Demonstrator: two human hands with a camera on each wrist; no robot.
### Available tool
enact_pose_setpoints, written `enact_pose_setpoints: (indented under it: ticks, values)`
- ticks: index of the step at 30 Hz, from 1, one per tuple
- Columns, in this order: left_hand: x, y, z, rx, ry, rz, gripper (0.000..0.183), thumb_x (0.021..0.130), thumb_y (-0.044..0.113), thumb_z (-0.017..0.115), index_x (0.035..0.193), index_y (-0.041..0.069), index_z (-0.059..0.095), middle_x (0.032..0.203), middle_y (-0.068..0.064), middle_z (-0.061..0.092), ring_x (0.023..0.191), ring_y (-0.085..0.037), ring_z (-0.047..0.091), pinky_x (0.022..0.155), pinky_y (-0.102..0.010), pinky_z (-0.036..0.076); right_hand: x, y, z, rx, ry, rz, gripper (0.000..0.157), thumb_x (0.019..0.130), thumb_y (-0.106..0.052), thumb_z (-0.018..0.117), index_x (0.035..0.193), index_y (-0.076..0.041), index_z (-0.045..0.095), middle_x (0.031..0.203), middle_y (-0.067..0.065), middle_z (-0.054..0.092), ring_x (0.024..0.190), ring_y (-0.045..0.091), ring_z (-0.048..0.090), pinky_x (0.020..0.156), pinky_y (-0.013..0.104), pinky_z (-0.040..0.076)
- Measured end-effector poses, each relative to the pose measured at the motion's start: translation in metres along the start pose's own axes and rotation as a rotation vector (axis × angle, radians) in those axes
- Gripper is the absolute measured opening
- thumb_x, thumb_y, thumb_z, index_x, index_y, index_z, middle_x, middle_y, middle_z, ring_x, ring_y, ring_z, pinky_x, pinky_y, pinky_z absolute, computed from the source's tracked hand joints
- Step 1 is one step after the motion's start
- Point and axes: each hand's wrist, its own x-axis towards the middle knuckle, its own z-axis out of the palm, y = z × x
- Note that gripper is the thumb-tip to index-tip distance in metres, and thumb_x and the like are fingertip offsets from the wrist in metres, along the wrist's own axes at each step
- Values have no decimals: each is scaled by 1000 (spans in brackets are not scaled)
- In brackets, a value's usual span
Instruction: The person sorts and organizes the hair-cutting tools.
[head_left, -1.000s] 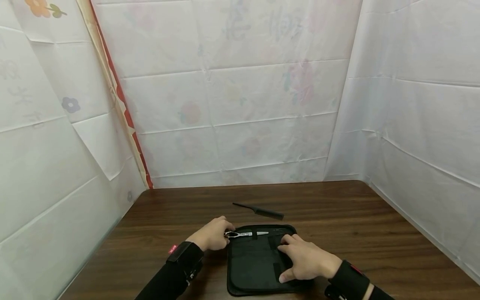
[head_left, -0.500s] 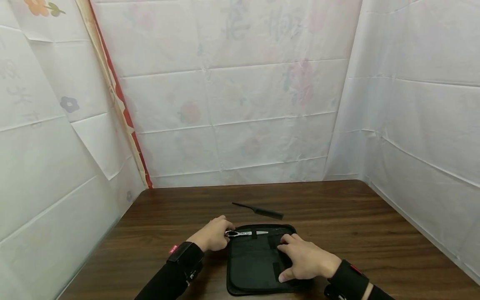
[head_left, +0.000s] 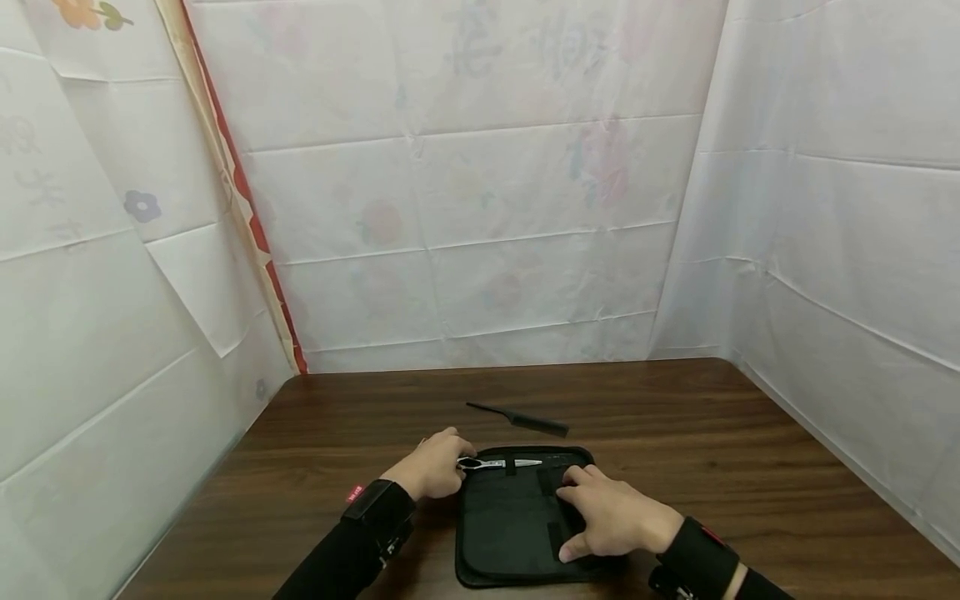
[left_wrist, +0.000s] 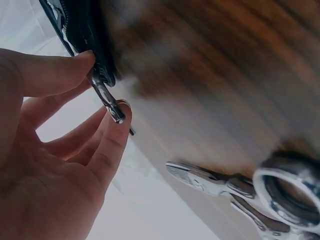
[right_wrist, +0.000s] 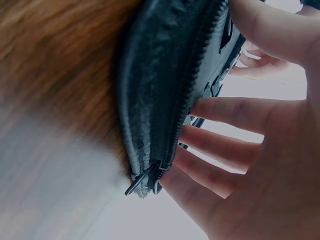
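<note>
The left hand (head_left: 435,467) pinches the glossy metal scissors (head_left: 498,463) by their finger loops at the case's far-left corner; the left wrist view alone shows a jointed silvery object (left_wrist: 245,195) with a ring, its kind unclear. The slim blades run along the far edge of the black, smooth-faced case (head_left: 502,533), under a dark strap (head_left: 511,467). Beyond that edge, a thin-tailed black comb (head_left: 536,423) lies on the wood-grained table (head_left: 337,442). The right hand (head_left: 611,512), fingers extended and spread, touches the case's right side, where only its wrist view reveals zipper teeth (right_wrist: 195,75).
</note>
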Motion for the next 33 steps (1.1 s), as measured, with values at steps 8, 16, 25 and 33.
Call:
enact_pose_setpoints:
  ticks: [8, 16, 25, 33]
  values:
    - [1, 1, 3, -1, 1, 10, 32, 91, -5, 64, 120, 3, 72, 112, -12, 59, 102, -30, 60, 86, -46, 50, 0, -1, 3, -23, 18, -4, 76, 81, -53, 81, 136, -4, 63, 138, 9, 53, 123, 28, 50, 90, 45, 52]
    - [0, 3, 5, -29, 16, 23, 33, 91, -7, 61, 121, 2, 71, 113, -14, 58, 101, -30, 58, 81, -43, 47, 0, -2, 3, -27, 24, -1, 75, 81, -52, 81, 136, -3, 63, 138, 9, 53, 122, 28, 50, 90, 45, 52]
    - [1, 2, 6, -34, 14, 23, 34, 90, -7, 60, 121, 2, 71, 113, -14, 58, 98, -28, 58, 80, -42, 46, 0, -1, 3, -25, 18, 0, 75, 81, -52, 81, 136, -3, 63, 138, 9, 53, 122, 28, 50, 91, 45, 52]
    - [0, 4, 5, -46, 15, 15, 34, 91, -7, 59, 122, 1, 71, 113, -15, 57, 92, -25, 54, 77, -41, 43, 0, -3, 2, -25, 16, 5, 76, 80, -52, 82, 135, -3, 64, 138, 9, 53, 122, 28, 50, 90, 46, 52]
